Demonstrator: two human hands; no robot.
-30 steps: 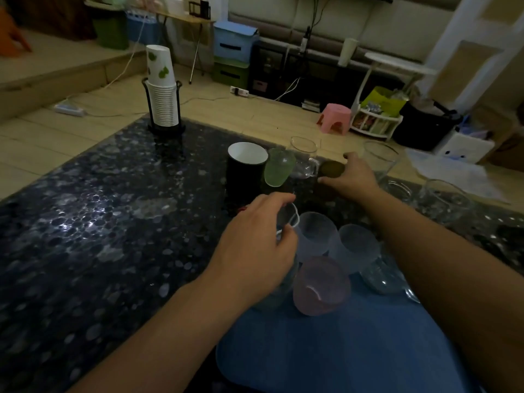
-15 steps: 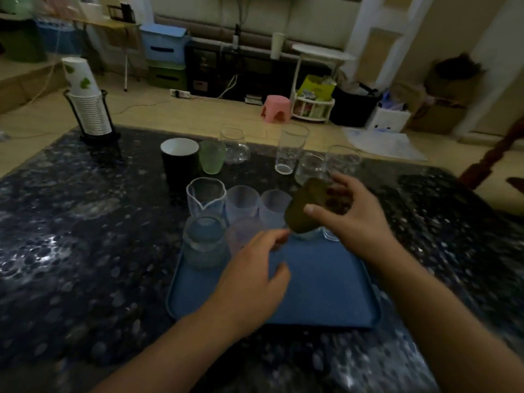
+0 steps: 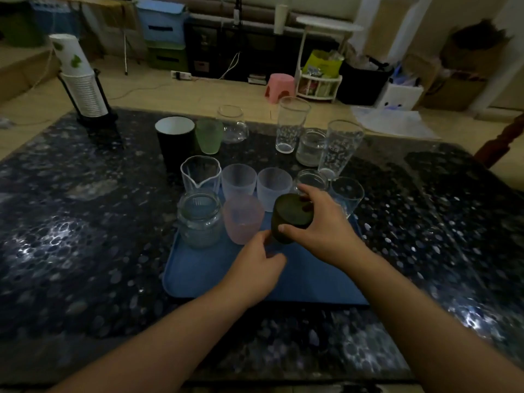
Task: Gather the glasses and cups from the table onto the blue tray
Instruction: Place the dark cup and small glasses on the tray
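One view, head camera. Right hand [image 3: 320,231] fingers grip dark cup [image 3: 290,218], tilted, over blue tray [image 3: 198,273] beside pink cup [image 3: 243,218]. Left hand [image 3: 255,272] fingers loosely curled, empty. Risk: crowded tray; setting down may knock neighbouring glasses.

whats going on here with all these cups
A person is collecting glasses and cups onto a blue tray on a dark patterned table. The right hand holds a dark olive cup over the tray, beside a pink cup; the left hand is just below it. Several cups and a glass jar already sit at the tray's far end. A black cup, a green cup and some clear glasses are still on the table.
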